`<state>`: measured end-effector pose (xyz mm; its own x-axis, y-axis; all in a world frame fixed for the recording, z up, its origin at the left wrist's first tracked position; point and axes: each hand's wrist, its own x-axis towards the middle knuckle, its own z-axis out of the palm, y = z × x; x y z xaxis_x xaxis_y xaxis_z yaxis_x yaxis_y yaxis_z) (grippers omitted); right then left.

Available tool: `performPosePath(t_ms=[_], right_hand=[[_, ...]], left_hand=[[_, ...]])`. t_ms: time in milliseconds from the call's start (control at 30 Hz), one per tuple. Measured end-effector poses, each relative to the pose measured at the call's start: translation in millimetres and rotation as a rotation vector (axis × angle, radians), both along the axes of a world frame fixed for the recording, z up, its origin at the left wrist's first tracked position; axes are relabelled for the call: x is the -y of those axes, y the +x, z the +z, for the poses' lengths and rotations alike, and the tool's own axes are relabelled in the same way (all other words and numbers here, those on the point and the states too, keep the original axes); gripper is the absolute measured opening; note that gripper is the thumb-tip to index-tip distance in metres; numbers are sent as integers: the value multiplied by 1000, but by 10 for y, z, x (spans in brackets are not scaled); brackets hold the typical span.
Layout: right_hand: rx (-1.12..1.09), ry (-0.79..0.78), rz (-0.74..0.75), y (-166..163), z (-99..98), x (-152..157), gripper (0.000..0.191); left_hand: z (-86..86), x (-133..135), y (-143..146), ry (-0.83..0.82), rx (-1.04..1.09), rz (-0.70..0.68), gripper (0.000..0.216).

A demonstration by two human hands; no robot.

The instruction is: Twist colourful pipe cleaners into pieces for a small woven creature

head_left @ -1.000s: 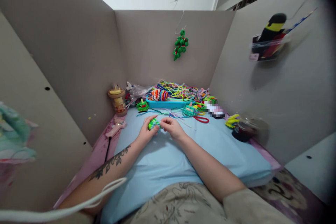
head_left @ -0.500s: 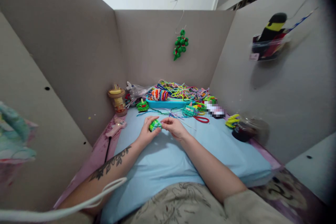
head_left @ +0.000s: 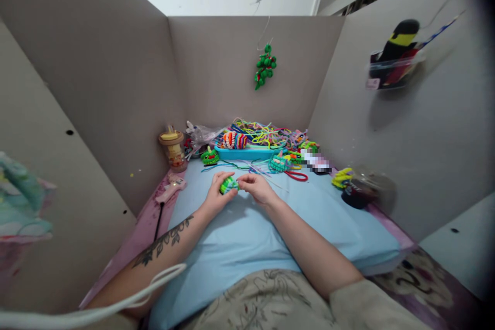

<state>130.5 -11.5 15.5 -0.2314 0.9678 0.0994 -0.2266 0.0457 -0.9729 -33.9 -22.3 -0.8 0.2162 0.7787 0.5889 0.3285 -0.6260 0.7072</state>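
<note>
Between the fingers and thumb of my left hand [head_left: 217, 191] is a small green and light-blue knitted piece [head_left: 229, 185]. My right hand [head_left: 256, 188] is closed in a pinch at the right edge of that piece; what lies between its fingertips is too small to make out. Both hands are just above the light-blue cloth [head_left: 309, 216] on the table. Strands of yarn [head_left: 251, 166] and a turquoise knitted piece [head_left: 279, 163] lie a short way beyond the hands.
Behind stands a blue tray [head_left: 247, 154] heaped with colourful yarn [head_left: 266, 133]. A lidded cup [head_left: 173, 152] is at the left, a dark container [head_left: 359, 193] at the right. Grey panels [head_left: 224, 67] surround the table. A white cable [head_left: 154, 283] crosses the lower left.
The view has shifted very slightly. Both hands and the knitted piece stay in nearly the same place, with no visible change of grip.
</note>
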Motion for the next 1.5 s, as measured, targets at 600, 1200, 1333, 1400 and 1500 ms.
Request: performPosePath(t_ms=[600, 1200, 1333, 1400, 1500], right_hand=[[123, 31, 82, 43, 6, 14, 28], [128, 81, 19, 3, -82, -15, 21], [144, 74, 2, 0, -70, -1, 23], [152, 90, 9, 1, -46, 12, 27], [154, 132, 47, -1, -12, 23, 32]], left_hand=[[1, -1, 1, -24, -63, -25, 49], [-21, 8, 18, -10, -102, 1, 54], [-18, -3, 9, -27, -67, -9, 54], [-9, -9, 1, -84, 10, -12, 51], [13, -7, -2, -292, 182, -57, 53]])
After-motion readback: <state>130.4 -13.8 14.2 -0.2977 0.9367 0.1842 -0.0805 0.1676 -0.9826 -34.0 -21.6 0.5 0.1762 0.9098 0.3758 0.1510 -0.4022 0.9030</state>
